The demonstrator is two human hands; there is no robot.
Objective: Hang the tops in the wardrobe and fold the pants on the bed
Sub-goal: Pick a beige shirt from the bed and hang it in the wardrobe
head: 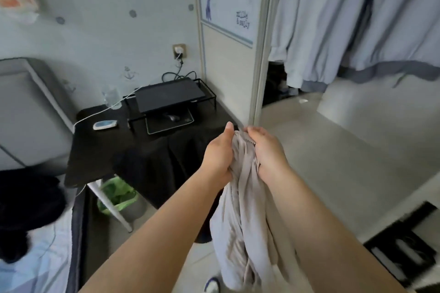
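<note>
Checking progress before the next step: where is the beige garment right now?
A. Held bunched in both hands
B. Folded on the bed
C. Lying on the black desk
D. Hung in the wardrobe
A: the left hand and right hand both grip the beige garment, which hangs down between the forearms.

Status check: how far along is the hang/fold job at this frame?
Done: light tops with grey trim already hang in the open wardrobe. In hand: left hand and right hand both grip a bunched beige garment in mid-air; top or pants, cannot tell. Left: a dark garment lies unfolded on the bed.
</note>
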